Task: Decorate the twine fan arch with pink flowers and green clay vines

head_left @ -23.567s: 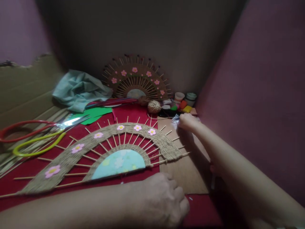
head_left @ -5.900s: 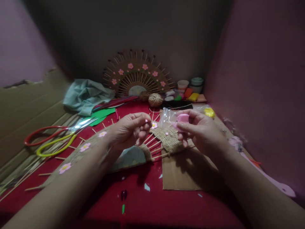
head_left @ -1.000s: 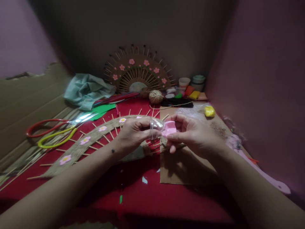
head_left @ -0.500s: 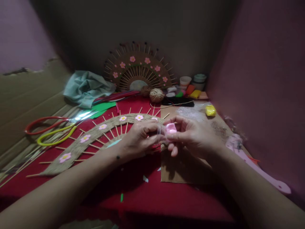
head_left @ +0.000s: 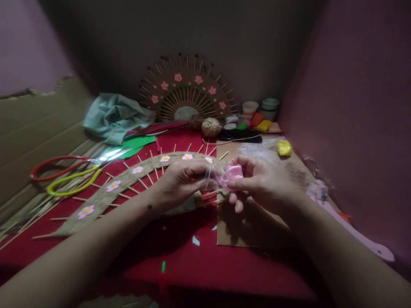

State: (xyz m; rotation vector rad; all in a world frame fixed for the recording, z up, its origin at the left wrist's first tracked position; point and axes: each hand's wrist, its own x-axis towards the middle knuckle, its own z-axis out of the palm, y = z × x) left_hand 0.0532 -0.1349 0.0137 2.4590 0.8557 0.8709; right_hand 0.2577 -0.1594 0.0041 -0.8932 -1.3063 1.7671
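A small clear plastic bag [head_left: 214,176] with a lump of pink clay [head_left: 233,172] in it is held between both hands above the work. My left hand [head_left: 180,179] pinches the bag's open end. My right hand [head_left: 260,182] grips the clay end. Under the hands lies a half-round jute-and-stick fan [head_left: 128,182] with pink flowers, flat on the red cloth [head_left: 192,265]. Its inner half circle is hidden by my left hand and arm.
A finished fan [head_left: 188,92] leans on the back wall. Twine ball [head_left: 211,126], clay packets and cups [head_left: 260,115] sit behind. Yellow clay [head_left: 284,148] lies on a cardboard sheet [head_left: 250,226]. Scissors [head_left: 77,169], green cloth [head_left: 115,117] and loose sticks lie left.
My hands stayed together on the bag, shifting slightly; the clay end has turned a little in my right fingers. The view moved a bit.
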